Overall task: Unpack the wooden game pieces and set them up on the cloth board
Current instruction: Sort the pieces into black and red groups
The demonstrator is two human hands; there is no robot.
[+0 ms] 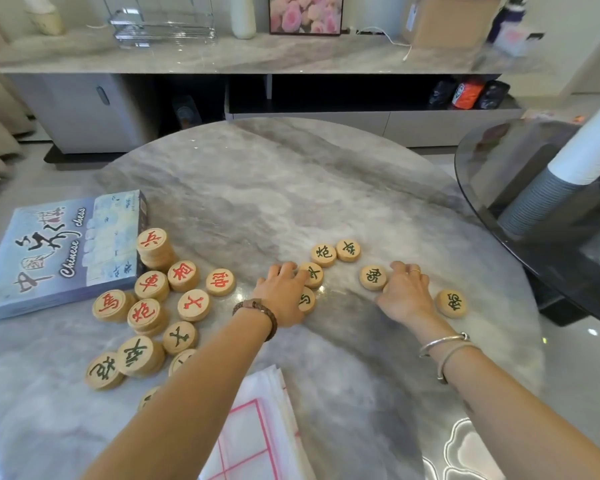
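The wooden game pieces are found out of the box, which lies closed at the left edge of the desk. A red-marked group, partly stacked, sits just beside the box; dark-marked discs lie nearer the person on that side. A second dark-marked group is spread flat at mid-desk.

The left hand is laid palm down with fingers spread over two dark-marked pieces, touching them; no piece is seen lifted or enclosed. The right hand is likewise flat and released, its fingertips against one dark-marked piece, with another piece lying apart to its right.

The cloth board is noted folded at the near edge of the desk, its red grid lines partly showing. No piece rests on it.

Assessment: unpacking appears complete; the step in hand is judged to be sorting the pieces by colour. Setting up has not begun. The next move is judged to call for clearing the central area and spreading the cloth flat, before pieces are placed on the grid intersections.
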